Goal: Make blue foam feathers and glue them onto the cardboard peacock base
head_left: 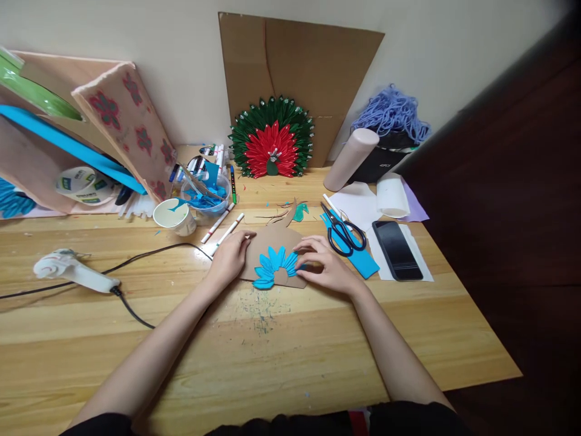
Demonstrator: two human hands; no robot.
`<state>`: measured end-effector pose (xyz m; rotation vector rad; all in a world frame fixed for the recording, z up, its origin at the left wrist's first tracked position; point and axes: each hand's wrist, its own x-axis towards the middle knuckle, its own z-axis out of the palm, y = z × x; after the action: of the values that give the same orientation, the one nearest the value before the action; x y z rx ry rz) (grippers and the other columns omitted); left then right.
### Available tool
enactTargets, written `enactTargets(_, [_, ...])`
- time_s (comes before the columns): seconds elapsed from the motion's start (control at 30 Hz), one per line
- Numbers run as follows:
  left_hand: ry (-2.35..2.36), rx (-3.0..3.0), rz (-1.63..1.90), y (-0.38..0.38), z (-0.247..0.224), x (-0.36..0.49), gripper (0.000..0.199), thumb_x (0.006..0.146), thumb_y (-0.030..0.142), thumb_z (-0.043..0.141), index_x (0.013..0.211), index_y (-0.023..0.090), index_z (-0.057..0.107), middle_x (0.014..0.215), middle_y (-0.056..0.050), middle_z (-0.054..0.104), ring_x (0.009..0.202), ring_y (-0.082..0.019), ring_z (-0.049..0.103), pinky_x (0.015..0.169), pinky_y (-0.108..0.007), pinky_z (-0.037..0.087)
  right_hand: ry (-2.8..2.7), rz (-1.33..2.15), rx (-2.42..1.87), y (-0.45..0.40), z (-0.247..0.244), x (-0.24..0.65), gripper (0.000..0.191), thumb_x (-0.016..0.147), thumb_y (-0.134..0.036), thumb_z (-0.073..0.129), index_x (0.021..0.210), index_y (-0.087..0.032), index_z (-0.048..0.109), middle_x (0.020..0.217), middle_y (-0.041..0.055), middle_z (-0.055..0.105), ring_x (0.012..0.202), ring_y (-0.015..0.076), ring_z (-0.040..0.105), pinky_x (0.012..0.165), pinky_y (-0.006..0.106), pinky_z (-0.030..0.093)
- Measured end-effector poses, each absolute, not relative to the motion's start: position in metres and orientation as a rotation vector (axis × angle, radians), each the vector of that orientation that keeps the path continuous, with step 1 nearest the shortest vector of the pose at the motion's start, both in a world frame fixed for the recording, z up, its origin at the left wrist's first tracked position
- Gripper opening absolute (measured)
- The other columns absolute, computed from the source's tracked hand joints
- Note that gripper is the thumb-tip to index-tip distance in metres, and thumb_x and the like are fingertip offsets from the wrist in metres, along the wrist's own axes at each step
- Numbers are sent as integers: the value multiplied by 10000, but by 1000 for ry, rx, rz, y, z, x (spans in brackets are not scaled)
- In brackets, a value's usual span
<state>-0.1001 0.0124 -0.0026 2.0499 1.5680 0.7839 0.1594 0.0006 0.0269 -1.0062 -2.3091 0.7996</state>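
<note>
A rounded piece of brown cardboard (pixel 267 237) lies on the wooden table, with blue petals (pixel 274 259) fanned around a small bare half circle on it. My left hand (pixel 230 257) grips the cardboard's left edge between thumb and fingers. At the right end of the fan, my right hand (pixel 324 265) has its fingertips closed on a blue petal near the cardboard's right side. Just behind the cardboard are a green bird-shaped cutout (pixel 300 211) and thin brown strips.
Black scissors (pixel 344 233) rest on blue paper at the right, beside a phone (pixel 396 250). A white glue gun (pixel 75 272) with its cable lies left. Behind stand a paper cup (pixel 175 218), a tub of blue scraps (pixel 206 197), a green-red feathered fan (pixel 272 139) and a bottle (pixel 351 159).
</note>
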Motion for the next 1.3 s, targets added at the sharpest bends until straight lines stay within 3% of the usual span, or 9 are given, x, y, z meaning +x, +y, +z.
enactTargets(1.3, [1606,2017,783,10,-3,-98,273,885,193,354,1078,216,547,1061,-52,629,991,-208,564,849,-341,427,-2360,710,-1010,-7,19,146,93,734,-138,601,764,-226,602,1066,61,565,1139,253,397,958,444,377])
